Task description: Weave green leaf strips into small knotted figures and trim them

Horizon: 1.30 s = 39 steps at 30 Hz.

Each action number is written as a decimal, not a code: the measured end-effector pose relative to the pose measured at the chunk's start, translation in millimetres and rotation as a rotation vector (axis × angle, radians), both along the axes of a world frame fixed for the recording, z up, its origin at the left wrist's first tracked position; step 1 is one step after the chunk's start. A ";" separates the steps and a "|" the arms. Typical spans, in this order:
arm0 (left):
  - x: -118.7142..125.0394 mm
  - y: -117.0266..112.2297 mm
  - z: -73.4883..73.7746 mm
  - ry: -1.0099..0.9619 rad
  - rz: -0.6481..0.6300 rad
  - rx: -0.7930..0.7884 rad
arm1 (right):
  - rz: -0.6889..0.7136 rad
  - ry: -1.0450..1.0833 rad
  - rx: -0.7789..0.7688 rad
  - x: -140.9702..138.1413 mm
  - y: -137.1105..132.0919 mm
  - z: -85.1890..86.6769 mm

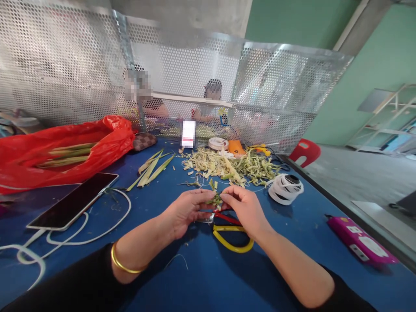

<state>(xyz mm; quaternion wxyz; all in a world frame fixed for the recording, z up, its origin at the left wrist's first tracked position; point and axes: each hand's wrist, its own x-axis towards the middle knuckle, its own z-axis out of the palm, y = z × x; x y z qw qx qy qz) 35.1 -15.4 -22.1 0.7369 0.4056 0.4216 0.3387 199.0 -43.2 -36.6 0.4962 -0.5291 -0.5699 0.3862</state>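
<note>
My left hand [186, 210] and my right hand [245, 207] meet over the blue table [201, 277], and both pinch a small green woven leaf piece [216, 198] between their fingertips. A gold bangle circles my left wrist. Just below the hands lie scissors with yellow and red handles [231, 236], partly hidden by my right hand. Beyond the hands, a heap of cut leaf scraps [229, 167] is spread on the table, and a few long leaf strips [150, 170] lie to its left.
A red plastic bag [61, 149] with long leaves lies at the left, a phone [73, 201] on a white cable beside it. A white tape roll [286, 188] sits right, a magenta device [360, 240] near the edge. Other people sit behind a perforated metal screen [195, 69].
</note>
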 end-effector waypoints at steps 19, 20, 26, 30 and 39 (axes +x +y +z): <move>6.2 -4.9 -1.8 -0.033 0.128 0.028 | -0.052 -0.070 0.060 8.3 -1.4 7.2; 6.4 -5.2 -2.2 -0.035 0.115 0.025 | -0.037 -0.074 0.045 7.1 -1.4 6.1; 7.2 -8.5 -1.3 0.062 -0.003 0.088 | 0.033 -0.066 0.035 4.3 -2.1 3.8; 8.1 -8.4 -0.7 0.054 0.090 0.095 | -0.052 0.037 0.044 7.5 -1.6 7.1; 7.8 -12.3 5.0 -0.057 0.153 0.106 | 0.131 0.209 -0.241 -10.4 -6.3 0.6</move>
